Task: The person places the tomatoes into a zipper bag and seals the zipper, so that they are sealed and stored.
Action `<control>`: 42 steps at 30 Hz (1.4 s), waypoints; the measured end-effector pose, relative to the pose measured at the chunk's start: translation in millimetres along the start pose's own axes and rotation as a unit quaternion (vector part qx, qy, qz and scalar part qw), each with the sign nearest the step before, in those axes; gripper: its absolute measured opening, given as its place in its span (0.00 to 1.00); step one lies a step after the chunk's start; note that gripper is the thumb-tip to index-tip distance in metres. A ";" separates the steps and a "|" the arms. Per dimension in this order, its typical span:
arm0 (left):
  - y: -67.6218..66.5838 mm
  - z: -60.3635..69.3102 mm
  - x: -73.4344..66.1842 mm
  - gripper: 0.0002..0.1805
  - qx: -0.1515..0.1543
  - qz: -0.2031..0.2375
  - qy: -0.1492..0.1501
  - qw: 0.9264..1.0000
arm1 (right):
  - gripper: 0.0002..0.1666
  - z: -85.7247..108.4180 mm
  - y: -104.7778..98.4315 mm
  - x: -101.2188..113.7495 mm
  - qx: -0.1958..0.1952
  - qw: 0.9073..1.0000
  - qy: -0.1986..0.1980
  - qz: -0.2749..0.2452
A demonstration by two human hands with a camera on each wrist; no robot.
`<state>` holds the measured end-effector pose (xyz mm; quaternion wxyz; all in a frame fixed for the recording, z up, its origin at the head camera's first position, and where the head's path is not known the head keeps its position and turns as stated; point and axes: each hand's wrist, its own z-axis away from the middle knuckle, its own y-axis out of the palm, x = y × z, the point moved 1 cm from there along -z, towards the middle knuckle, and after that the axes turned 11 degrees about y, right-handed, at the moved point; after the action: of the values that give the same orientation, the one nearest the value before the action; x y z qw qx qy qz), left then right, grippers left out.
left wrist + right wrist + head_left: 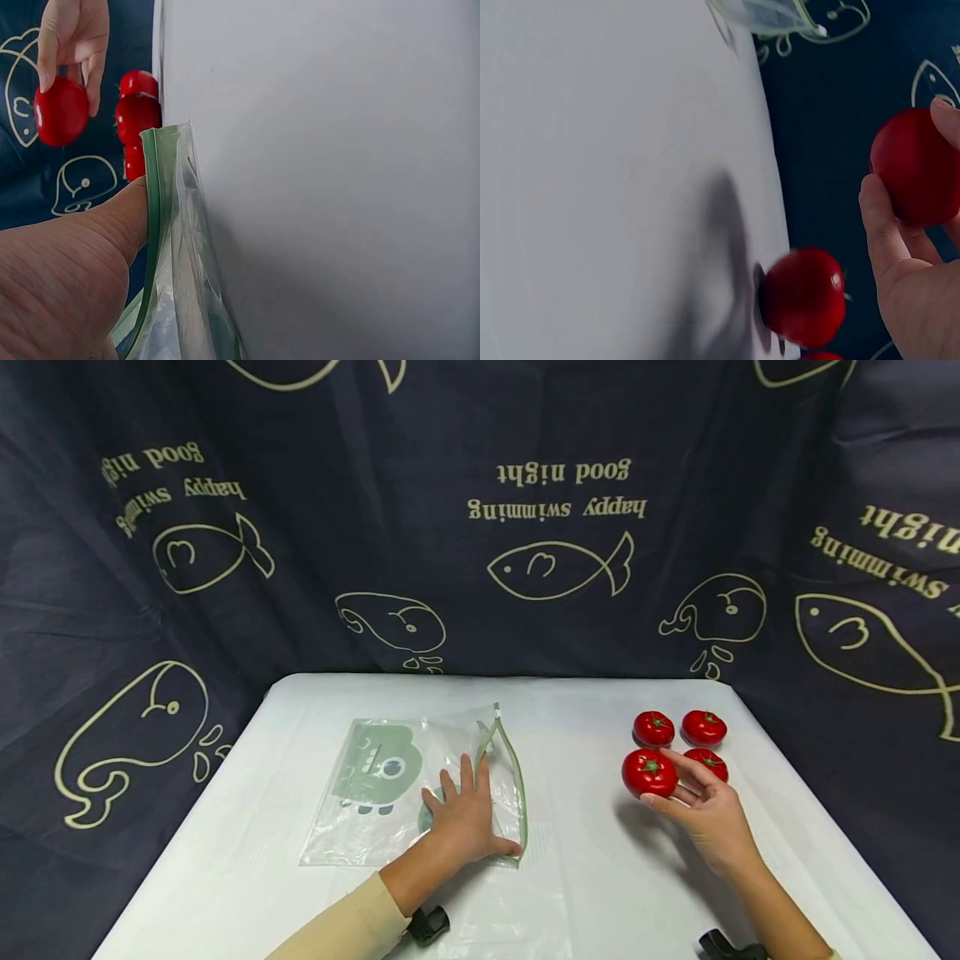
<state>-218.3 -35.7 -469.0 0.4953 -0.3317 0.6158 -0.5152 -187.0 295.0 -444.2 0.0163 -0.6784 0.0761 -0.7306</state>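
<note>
My right hand (708, 818) pinches a red tomato (649, 773) between thumb and fingers, held above the table; a shadow falls below it. In the right wrist view the fingers curve around that tomato (915, 166). Three other tomatoes lie beside and behind it: one at the back left (653, 728), another at the back right (703, 727), and a third (707, 764) partly hidden by the hand. A clear zip bag (330, 839) with a green cartoon print lies flat on the left. My left hand (461, 818) spreads its fingers at its parted green-edged mouth (517, 777), thumb against the near edge.
The white table (585, 877) bears everything. A dark curtain (450, 443) with fish and whale drawings hangs behind and at both sides. Black straps sit on both wrists.
</note>
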 end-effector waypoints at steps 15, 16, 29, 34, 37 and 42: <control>-1.1 0.4 -0.7 0.82 0.001 -0.002 -0.003 1.000 | 0.42 -11.9 43.7 -2.4 0.048 0.998 0.005 0.033; -1.0 0.3 -0.6 0.82 0.001 -0.002 -0.003 1.000 | 0.42 -13.2 45.9 -3.0 0.052 0.998 0.007 0.031; 0.1 -1.0 0.0 0.83 0.002 0.006 0.005 1.000 | 0.42 -27.5 76.1 -9.5 0.111 0.993 0.029 -0.008; 1.0 -2.3 0.6 0.82 0.004 0.006 0.007 1.000 | 0.41 -30.9 87.0 -8.5 0.108 0.994 0.026 0.019; 1.3 -2.8 0.8 0.82 0.006 0.007 0.006 1.000 | 0.41 -33.5 94.0 -8.4 0.110 0.993 0.015 0.037; 1.1 -3.0 0.2 0.82 0.010 0.010 0.003 1.000 | 0.41 -39.2 105.9 -9.0 0.127 0.991 -0.001 0.038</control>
<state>-221.2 -34.7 -470.2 0.5016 -0.3196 0.6154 -0.5172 -233.6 195.1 -469.9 0.1306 -0.6684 0.0082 -0.7322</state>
